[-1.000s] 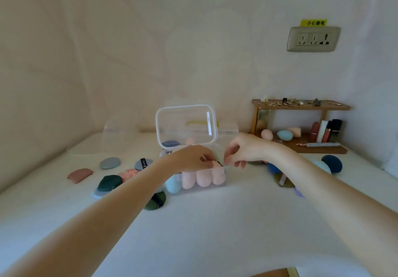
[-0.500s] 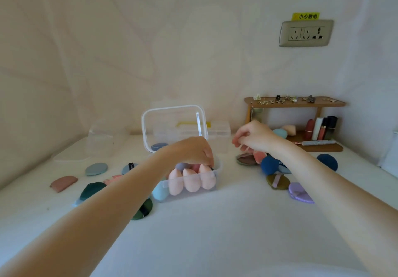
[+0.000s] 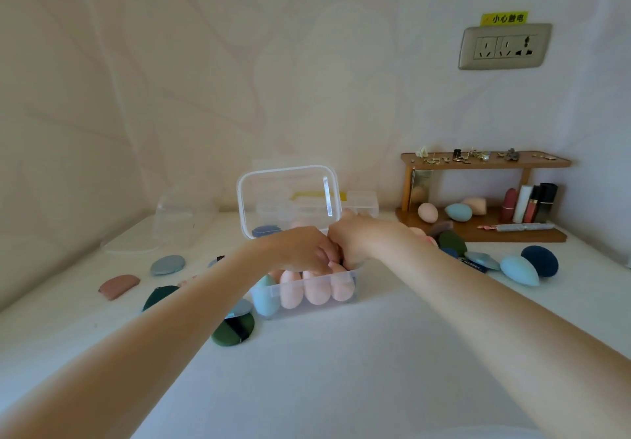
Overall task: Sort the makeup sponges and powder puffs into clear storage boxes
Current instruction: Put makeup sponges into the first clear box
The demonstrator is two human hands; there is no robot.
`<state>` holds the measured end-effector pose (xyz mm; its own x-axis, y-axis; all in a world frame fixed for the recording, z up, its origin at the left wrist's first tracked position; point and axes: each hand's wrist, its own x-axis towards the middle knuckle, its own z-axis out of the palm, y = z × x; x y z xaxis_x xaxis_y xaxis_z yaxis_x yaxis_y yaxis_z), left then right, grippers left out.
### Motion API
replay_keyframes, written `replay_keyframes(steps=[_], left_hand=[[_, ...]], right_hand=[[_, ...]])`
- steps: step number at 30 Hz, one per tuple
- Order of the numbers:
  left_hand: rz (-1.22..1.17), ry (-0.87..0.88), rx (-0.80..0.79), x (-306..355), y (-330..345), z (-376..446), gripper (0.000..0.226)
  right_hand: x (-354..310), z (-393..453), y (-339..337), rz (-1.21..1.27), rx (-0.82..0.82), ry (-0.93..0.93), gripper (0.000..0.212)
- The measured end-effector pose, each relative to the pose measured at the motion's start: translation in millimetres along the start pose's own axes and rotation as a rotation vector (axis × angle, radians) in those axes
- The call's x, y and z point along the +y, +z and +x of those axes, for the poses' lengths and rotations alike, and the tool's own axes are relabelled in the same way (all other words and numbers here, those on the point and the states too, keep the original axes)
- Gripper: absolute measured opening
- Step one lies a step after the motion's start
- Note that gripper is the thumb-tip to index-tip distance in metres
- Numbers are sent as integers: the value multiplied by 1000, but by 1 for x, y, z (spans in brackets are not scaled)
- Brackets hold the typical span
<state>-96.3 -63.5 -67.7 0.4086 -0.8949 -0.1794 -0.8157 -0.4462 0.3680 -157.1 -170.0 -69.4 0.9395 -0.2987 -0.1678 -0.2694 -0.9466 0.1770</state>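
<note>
1. My left hand (image 3: 300, 251) and right hand (image 3: 355, 242) met, knuckles touching, over the clear box (image 3: 307, 293), its lid (image 3: 288, 199) standing upright.
2. Both had fingers curled down into the box; whether they gripped anything, I couldn't tell.
3. Pink sponges (image 3: 317, 290) stood packed along the front wall, with a blue sponge (image 3: 265, 297) at their left.
4. Powder puffs (image 3: 234, 329) lay loose on the table (image 3: 341, 370).

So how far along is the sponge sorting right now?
Partly done. The open clear box already holds a front row of pink sponges plus a blue one. Both hands, left and right, are over it; what they hold is hidden. Left out: puffs at the left, sponges at the right, and two more on the shelf.
</note>
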Motion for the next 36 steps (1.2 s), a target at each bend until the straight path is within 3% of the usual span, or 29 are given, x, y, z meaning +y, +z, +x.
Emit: replay_keyframes(steps=[6, 12, 19, 22, 25, 29, 32, 36], left_hand=[[-26, 2, 11, -5, 6, 1, 26], [6, 26, 53, -2, 9, -3, 25], [18, -11, 65, -3, 13, 7, 18], [11, -95, 80, 2, 16, 14, 23], [154, -65, 47, 9, 15, 13, 19], [46, 7, 15, 0, -4, -5, 24], [38, 29, 58, -21, -26, -25, 19], [120, -18, -21, -41, -32, -41, 12]], right_hand=[[4, 3, -3, 2, -135, -29, 25], [13, 14, 16, 245, -93, -45, 21], [12, 2, 22, 376, 79, -43, 20], [9, -3, 16, 362, 42, -56, 19], [6, -5, 3, 251, -7, -44, 24], [5, -9, -16, 207, 37, -48, 1], [-2, -12, -24, 367, 91, -35, 20], [-19, -2, -18, 514, 26, -70, 11]])
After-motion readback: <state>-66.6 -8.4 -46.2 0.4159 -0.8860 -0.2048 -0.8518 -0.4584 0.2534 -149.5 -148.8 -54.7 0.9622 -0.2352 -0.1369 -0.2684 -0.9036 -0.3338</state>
